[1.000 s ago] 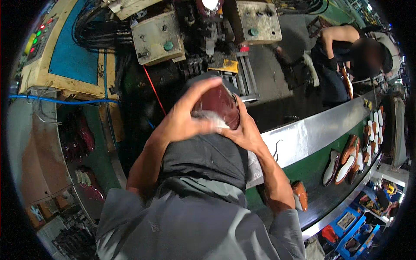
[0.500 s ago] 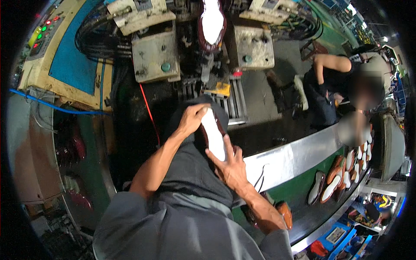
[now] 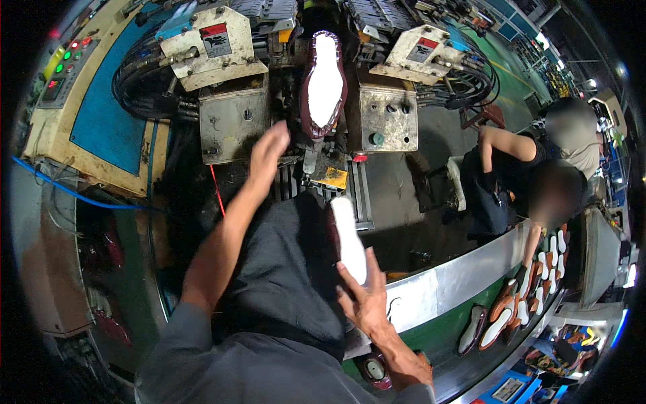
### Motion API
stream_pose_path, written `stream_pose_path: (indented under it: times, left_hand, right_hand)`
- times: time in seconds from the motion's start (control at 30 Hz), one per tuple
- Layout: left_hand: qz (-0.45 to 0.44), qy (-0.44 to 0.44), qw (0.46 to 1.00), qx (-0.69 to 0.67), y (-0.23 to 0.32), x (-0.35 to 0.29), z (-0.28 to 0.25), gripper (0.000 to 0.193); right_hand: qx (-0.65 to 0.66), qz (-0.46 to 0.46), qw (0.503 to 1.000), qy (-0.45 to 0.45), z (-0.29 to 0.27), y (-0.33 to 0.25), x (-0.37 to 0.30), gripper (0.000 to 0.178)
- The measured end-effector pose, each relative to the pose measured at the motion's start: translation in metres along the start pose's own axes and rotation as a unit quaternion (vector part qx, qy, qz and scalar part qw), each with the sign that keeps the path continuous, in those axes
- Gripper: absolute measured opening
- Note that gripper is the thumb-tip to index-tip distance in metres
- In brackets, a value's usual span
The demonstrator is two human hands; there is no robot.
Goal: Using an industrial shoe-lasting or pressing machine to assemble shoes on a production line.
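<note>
My right hand (image 3: pixel 367 299) grips the heel end of a dark red shoe upper (image 3: pixel 334 232), thumb and fingers either side of its white sole side, which faces up above my lap. My left hand (image 3: pixel 270 148) is off that shoe, raised in front of the machine with its slightly blurred fingers stretched out, holding nothing. Just beyond it to the right, another dark red shoe upper (image 3: pixel 325 84) is mounted in the machine, white sole side up and edges gathered around it. The left fingers are apart from this mounted shoe.
Metal machine boxes (image 3: pixel 234 124) flank the mounted shoe. At right, a green conveyor belt (image 3: pixel 431 337) with a metal edge (image 3: pixel 431 296) carries several shoes (image 3: pixel 498 326). A co-worker (image 3: pixel 505 161) reaches over its far end. A control panel (image 3: pixel 67 71) stands at far left.
My left hand has let go of the shoe's toe and moved forward to the machine. My right hand still holds the shoe, now slightly lower and nearer me. The view has tilted up.
</note>
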State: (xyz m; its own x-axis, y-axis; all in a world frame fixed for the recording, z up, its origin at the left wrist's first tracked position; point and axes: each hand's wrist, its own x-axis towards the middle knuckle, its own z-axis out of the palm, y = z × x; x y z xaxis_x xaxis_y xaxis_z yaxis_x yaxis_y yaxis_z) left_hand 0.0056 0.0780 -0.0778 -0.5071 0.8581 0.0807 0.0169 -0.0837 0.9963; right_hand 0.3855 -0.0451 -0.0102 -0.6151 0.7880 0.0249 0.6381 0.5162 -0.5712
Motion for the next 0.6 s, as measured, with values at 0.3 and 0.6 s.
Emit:
stream_pose_path:
  times: [0.3, 0.6]
  left_hand:
    - [-0.134, -0.134, 0.939, -0.287, 0.084, 0.139, 0.031, 0.066]
    - [-0.151, -0.101, 0.923, -0.339, 0.065, -0.049, -0.081, 0.092]
  right_hand:
    - [-0.122, -0.065, 0.982, 0.132, -0.086, -0.030, 0.186, 0.071]
    - [-0.136, -0.134, 0.968, 0.166, -0.042, -0.049, 0.349, 0.079]
